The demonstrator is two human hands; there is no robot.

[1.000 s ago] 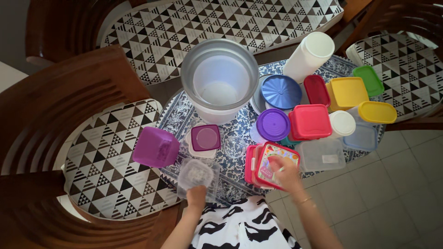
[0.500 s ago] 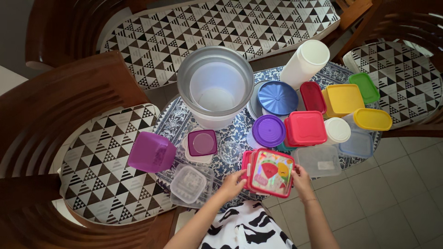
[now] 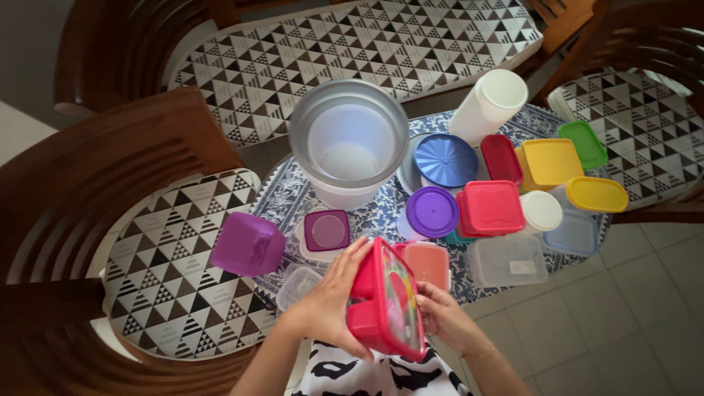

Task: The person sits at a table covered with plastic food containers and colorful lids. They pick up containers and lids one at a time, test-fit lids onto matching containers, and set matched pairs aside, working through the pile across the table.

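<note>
Pink lunch box held on edge, tilted, lifted off the desk, nearer than the large grey pot. Left hand gripping its back; right hand gripping its patterned lid side. Pink open container just behind the box.

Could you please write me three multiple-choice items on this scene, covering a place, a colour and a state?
1. Where is the purple tub? A on the chair cushion B inside the metal pot C on the floor
2. What colour is the round lid beside the pot? A green B blue C white
3. How is the pink box? A flat on the table B stacked under lids C lifted and tilted in both hands

A: it rests on the patterned cushion.
B: the ribbed disc is blue.
C: left hand and right hand grip it.
</note>
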